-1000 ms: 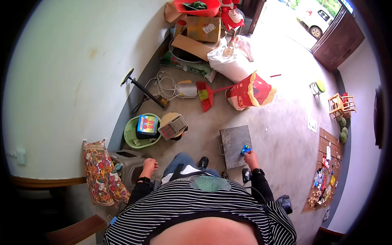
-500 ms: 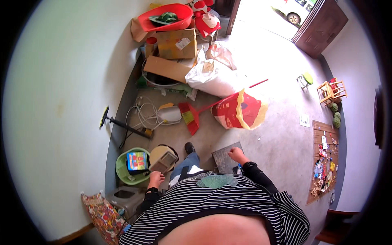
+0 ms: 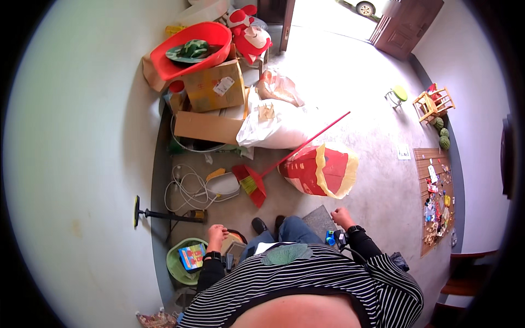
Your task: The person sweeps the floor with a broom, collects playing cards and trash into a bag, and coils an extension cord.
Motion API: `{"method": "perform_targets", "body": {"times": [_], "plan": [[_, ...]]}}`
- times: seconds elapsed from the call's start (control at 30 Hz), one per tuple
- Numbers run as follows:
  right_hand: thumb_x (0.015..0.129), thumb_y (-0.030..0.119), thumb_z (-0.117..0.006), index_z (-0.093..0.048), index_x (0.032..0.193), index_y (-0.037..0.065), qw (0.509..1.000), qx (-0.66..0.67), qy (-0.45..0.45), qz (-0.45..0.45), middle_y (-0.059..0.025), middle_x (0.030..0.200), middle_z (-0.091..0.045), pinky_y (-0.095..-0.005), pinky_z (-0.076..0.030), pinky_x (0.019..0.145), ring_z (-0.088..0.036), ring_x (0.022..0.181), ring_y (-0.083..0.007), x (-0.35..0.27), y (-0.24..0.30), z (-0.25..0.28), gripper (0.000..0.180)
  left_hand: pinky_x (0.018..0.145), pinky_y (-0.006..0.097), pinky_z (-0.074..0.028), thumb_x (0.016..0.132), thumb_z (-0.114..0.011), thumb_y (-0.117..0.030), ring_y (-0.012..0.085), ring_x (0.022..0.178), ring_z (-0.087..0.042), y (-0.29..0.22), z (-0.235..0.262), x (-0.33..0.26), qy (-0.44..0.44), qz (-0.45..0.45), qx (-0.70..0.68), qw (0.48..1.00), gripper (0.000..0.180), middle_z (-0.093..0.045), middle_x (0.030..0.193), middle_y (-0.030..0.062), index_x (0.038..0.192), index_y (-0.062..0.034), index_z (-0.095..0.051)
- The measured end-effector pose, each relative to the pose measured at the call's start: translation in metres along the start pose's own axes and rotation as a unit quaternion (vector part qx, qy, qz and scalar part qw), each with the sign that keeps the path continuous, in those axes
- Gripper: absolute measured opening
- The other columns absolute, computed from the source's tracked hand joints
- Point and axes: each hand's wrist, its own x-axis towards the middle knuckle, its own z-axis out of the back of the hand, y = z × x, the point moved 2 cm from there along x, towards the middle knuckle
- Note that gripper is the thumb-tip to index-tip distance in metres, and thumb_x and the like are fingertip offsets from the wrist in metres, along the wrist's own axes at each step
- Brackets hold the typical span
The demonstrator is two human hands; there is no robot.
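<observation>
A: What's in the containers?

B: The green basin [image 3: 176,263] holds a colourful box [image 3: 192,256]; the red tub [image 3: 186,54] far beyond it holds a camouflage hat [image 3: 191,51].

A: The hands?

B: The left hand [image 3: 216,235] hangs loosely curled just right of the basin, holding nothing I can see. The right hand [image 3: 341,216] is fisted; I cannot tell around what.

A: Obstacles?

B: A red broom [image 3: 257,180] and a red-and-yellow sack [image 3: 320,169], beyond the basin.

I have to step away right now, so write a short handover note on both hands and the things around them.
Left hand: empty as far as shows, hanging over a small brown box, beside the green tub holding a colourful box.
Right hand: closed in a loose fist, nothing visibly in it, above the grey mat.
Red broom lies on the floor ahead, next to the red and yellow sack.
Nothing is lifted yet; everything stays on the floor.
</observation>
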Motion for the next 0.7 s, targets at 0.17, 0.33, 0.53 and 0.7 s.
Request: {"method": "perform_targets", "body": {"times": [0.17,0.33,0.53,0.7], "plan": [[0.07,0.027,-0.058,-0.065,0.074,-0.001,0.999,-0.011,0.027,-0.016,-0.0229,0.074,-0.06,-0.0412,-0.048,0.07,-0.06,0.076,-0.0368,0.023,0.011,0.01,0.029,0.048,0.031,-0.05,0.082,-0.047,-0.012,0.0194,0.059,-0.059,-0.005,-0.003,-0.005,-0.021,0.009,-0.03,0.999,0.011,-0.059,0.072,0.0103,0.086,-0.0034,-0.052],[0.068,0.024,-0.058,-0.065,0.076,0.0,0.999,-0.028,0.04,0.01,-0.0225,0.076,-0.061,-0.0408,-0.047,0.071,-0.06,0.078,-0.0359,0.056,0.093,0.048,0.026,0.049,0.034,-0.049,0.078,-0.046,-0.01,0.0234,0.058,-0.058,0.01,0.018,-0.005,-0.007,0.027,-0.015,0.999,0.011,-0.059,0.068,0.0129,0.078,-0.0017,-0.053],[0.071,0.02,-0.057,-0.064,0.077,0.001,0.99,-0.03,-0.018,0.14,-0.0218,0.081,-0.061,-0.0395,-0.047,0.074,-0.059,0.08,-0.0347,0.144,0.149,0.071,0.022,0.049,0.031,-0.052,0.081,-0.046,-0.013,0.0212,0.052,-0.059,-0.063,-0.02,-0.056,-0.072,-0.01,0.119,0.99,0.017,-0.055,0.06,0.0109,0.076,0.0009,-0.056],[0.071,0.02,-0.058,-0.063,0.073,-0.002,0.988,-0.058,0.015,0.145,-0.0187,0.074,-0.063,-0.0373,-0.049,0.065,-0.063,0.07,-0.0291,0.241,0.171,0.067,0.022,0.053,0.032,-0.052,0.083,-0.046,-0.009,0.0217,0.057,-0.059,-0.09,-0.053,-0.056,0.091,-0.285,0.463,0.835,0.013,-0.055,0.069,0.0105,0.08,0.0018,-0.051]]}}
